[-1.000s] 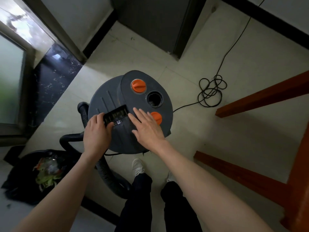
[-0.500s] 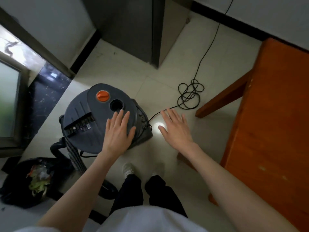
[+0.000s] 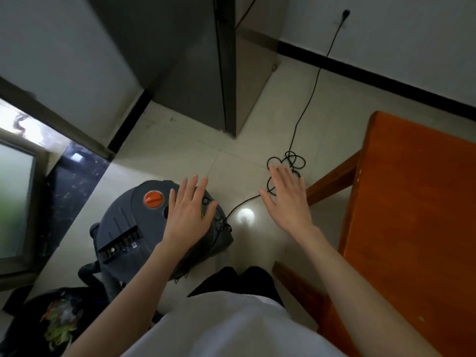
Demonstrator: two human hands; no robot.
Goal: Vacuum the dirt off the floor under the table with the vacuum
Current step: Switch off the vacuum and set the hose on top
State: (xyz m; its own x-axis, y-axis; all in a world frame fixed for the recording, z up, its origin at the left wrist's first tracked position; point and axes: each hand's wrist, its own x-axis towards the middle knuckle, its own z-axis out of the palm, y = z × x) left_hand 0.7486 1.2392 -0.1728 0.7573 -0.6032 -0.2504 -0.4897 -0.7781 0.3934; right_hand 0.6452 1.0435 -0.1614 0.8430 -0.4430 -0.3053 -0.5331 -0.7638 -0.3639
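In the head view, a dark grey drum vacuum (image 3: 144, 228) is seen standing on the pale tiled floor (image 3: 244, 150), left of centre, with an orange knob (image 3: 153, 199) on its lid. A ribbed hose (image 3: 108, 279) is seen curling from its near left side. The left hand (image 3: 189, 212) is held over the right part of the lid, its fingers straight and slightly spread, nothing being gripped; whether the lid is touched cannot be told. The right hand (image 3: 288, 199) is held out above the floor, fingers likewise straight and apart, with nothing in it. A black cable (image 3: 306, 106) is seen running from the vacuum across the floor, through a loose coil (image 3: 291, 161) partly hidden by the right fingers, up to a plug (image 3: 346, 13) in the wall. The orange-brown wooden worktop (image 3: 417, 202) is seen at the right, with a leg brace (image 3: 332, 181) beneath it. A grey cabinet (image 3: 193, 63) stands at the back, and a black bag of rubbish (image 3: 55, 323) lies at the lower left.
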